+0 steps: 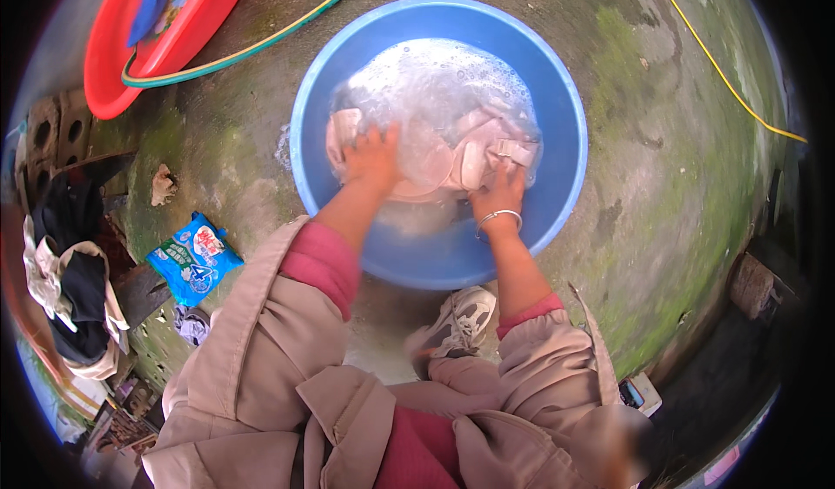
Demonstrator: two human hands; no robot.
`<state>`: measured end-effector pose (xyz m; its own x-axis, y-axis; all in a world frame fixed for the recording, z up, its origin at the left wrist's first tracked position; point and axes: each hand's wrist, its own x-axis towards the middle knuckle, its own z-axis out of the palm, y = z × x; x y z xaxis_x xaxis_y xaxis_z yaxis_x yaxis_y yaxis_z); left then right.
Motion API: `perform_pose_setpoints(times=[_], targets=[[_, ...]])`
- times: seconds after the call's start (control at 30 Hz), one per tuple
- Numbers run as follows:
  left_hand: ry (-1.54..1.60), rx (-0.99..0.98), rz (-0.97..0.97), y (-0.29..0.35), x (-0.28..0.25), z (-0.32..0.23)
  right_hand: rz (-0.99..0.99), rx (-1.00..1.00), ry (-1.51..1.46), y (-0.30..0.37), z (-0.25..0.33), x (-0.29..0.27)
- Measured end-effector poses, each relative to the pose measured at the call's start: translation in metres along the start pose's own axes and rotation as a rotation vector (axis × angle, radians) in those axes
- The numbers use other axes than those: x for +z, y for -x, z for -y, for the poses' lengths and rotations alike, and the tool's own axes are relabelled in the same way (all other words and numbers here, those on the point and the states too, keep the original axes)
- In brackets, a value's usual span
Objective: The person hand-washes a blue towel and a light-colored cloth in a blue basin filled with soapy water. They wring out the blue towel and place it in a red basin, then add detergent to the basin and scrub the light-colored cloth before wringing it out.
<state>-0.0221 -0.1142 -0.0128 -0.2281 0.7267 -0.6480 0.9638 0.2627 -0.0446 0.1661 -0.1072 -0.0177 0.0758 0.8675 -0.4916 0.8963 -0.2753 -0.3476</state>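
Note:
A round blue basin (570,154) holds foamy, cloudy water and a pale pink garment (474,160) that lies soaked and bunched across its middle. My left hand (372,160) rests on the left part of the garment at the water, fingers spread. At the right part, my right hand (499,195), with a silver bangle on its wrist, has its fingers bent over a fold of the wet fabric. Suds (439,59) gather along the far side of the water, and the cloudiness hides the garment's lower folds.
A red tub (113,63) with blue cloth leans at the far left, a green-and-yellow hose (287,33) across it. Left of me lie a blue detergent bag (196,259) and a clothes pile (83,289). A yellow hose (709,59) runs along the mossy concrete at right.

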Motion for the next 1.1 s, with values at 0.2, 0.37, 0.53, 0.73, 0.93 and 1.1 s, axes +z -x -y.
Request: perform_pose_setpoints(times=[0.2,0.37,0.53,0.73,0.93,1.1], targets=[[0.925,-0.002,0.109,0.018,0.007,-0.03,0.417,0.662,-0.918,0.02,0.003,0.004],[1.47,0.061,-0.226,0.052,-0.042,-0.052,0.857,0.311,-1.634,0.03,0.026,-0.012],[1.479,0.147,-0.222,0.092,-0.083,-0.045,0.767,0.061,-1.833,0.011,0.048,-0.04],[1.036,0.281,-0.264,0.095,-0.067,-0.012,0.497,-0.034,-1.687,0.005,0.035,-0.067],[0.551,0.274,-0.246,0.09,-0.088,0.064,0.485,-0.029,-1.703,0.002,0.034,-0.07],[0.25,0.142,-0.205,0.105,-0.103,0.182,0.489,0.052,-1.702,0.004,0.044,-0.07]])
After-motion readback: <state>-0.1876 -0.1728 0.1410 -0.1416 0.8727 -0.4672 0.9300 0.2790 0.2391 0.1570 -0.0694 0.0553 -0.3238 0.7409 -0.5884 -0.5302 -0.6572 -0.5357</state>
